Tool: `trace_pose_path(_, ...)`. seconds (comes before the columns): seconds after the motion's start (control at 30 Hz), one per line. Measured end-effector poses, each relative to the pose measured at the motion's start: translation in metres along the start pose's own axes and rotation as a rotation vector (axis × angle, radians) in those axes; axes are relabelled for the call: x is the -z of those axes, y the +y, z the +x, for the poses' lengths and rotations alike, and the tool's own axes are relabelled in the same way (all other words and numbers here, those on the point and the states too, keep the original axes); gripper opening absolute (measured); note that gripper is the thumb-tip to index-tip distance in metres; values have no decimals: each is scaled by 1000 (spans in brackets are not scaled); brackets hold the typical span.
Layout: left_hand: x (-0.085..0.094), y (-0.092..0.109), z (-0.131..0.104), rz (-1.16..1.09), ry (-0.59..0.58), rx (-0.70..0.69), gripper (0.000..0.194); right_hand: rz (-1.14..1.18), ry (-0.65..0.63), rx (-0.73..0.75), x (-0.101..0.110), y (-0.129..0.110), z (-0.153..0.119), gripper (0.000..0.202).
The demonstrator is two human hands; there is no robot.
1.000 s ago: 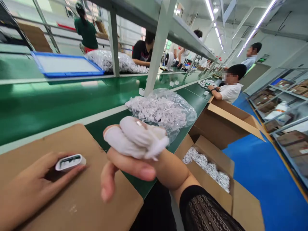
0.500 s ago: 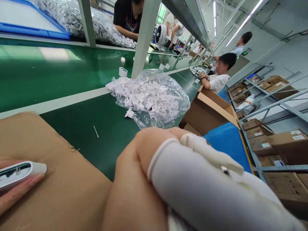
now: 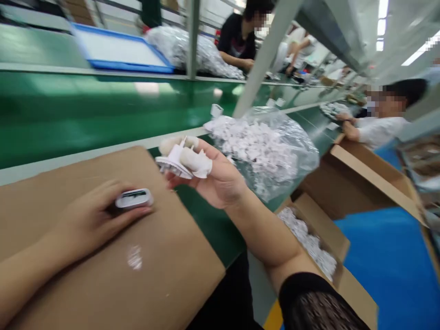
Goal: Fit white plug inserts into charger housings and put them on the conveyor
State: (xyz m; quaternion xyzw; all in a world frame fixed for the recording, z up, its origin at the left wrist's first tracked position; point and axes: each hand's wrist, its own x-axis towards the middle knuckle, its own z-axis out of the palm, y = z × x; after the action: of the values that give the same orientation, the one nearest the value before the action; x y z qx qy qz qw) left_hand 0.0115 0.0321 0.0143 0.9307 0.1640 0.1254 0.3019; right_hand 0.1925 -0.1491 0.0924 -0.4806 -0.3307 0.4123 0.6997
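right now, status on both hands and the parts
Left hand gripping white housing. Right hand holding white pronged part, apart from housing. Bag of white parts beyond right hand.

A person's left forearm (image 3: 34, 268), bare, slanted in from the lower left, the left hand (image 3: 91, 214) held low with thumb and fingers bent in a grip. The right forearm (image 3: 266, 227), bare beyond a black patterned sleeve (image 3: 316, 300), reached forward; the right hand (image 3: 218, 178), white covers (image 3: 195, 161) over some fingers, was raised nearby, fingers curled in a pinch.
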Motion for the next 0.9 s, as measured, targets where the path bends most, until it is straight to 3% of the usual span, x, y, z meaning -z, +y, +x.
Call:
trace_pose_path(0.1,7,15,-8,-196,6,-41,52,-81,61,-58,-10,22,19,41)
trace_pose_path(0.2,9,14,-5,-279,35,-61,37,-224,135,-82,-12,42,30,41)
trace_pose_path(0.33,8,11,-5,-352,47,-84,34,-349,109,-63,-17,56,29,41)
trace_pose_path(0.47,5,10,-5,-365,63,-73,36,-493,75,88,-23,58,21,30)
trace_pose_path(0.67,4,9,-4,-373,51,-39,36,-485,-17,224,-26,55,17,20)
trace_pose_path(0.9,4,9,-3,-387,41,-17,39,-787,-25,529,-19,44,12,9)
